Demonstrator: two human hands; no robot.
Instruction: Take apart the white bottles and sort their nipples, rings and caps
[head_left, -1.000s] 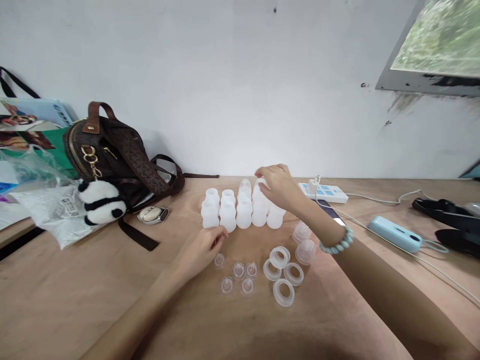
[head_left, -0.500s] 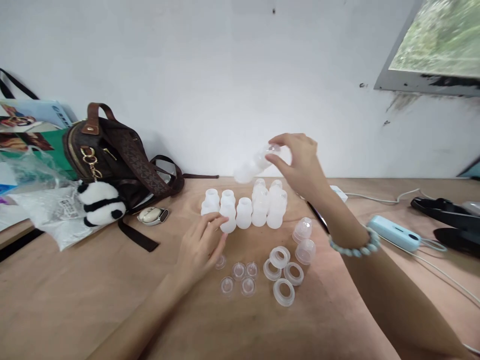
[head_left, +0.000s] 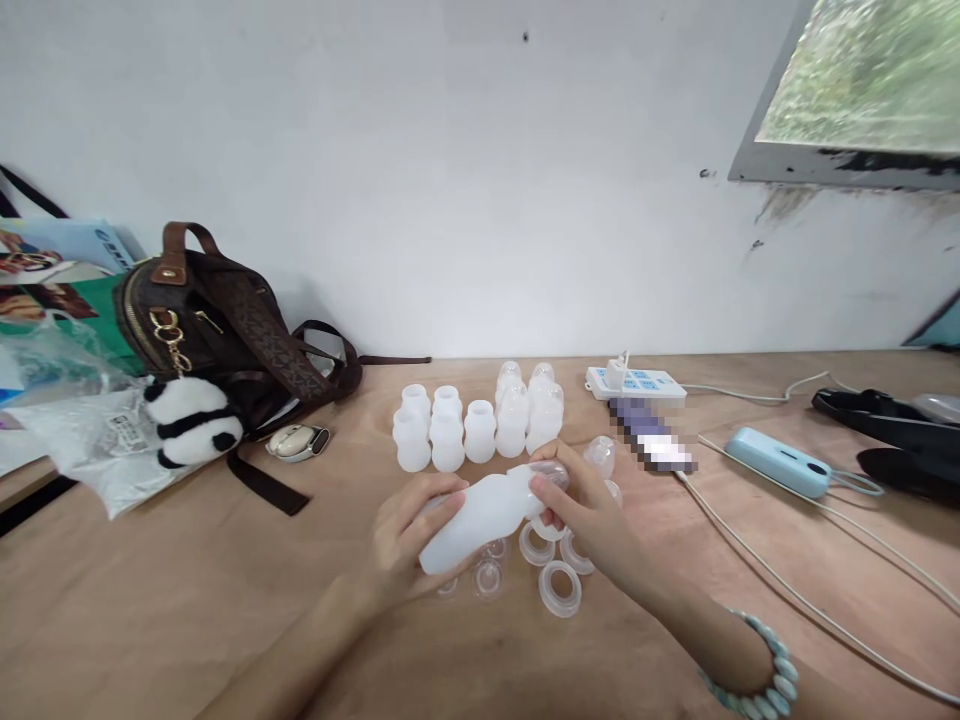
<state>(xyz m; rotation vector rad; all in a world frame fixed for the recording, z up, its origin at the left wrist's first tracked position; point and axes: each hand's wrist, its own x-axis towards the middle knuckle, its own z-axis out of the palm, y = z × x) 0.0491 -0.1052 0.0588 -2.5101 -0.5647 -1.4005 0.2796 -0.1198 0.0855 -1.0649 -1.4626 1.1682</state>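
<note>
A white baby bottle [head_left: 476,522] lies tilted between my hands, its domed clear cap [head_left: 551,473] pointing up and right. My left hand [head_left: 401,535] wraps the bottle's lower body. With the thumb and fingers of my right hand [head_left: 585,500], I grip the cap and collar end. Behind them stand several open white bottles [head_left: 448,440] and, to their right, several capped bottles [head_left: 513,420]. Ring collars [head_left: 559,588] and clear nipples [head_left: 487,577] lie in front, partly covered by the held bottle and my hands. A loose clear cap [head_left: 600,456] sits beyond my right hand.
At the left are a brown backpack [head_left: 225,310], a panda plush [head_left: 193,422] and a computer mouse [head_left: 292,441]. On the right lie a power strip [head_left: 645,383], a phone [head_left: 651,435], a blue device [head_left: 778,462] and loose cables. A wall rises behind the table.
My right hand has brought the capped bottle down and toward me from above the standing bottles. My left hand has left the open bottles and closed around its lower body.
</note>
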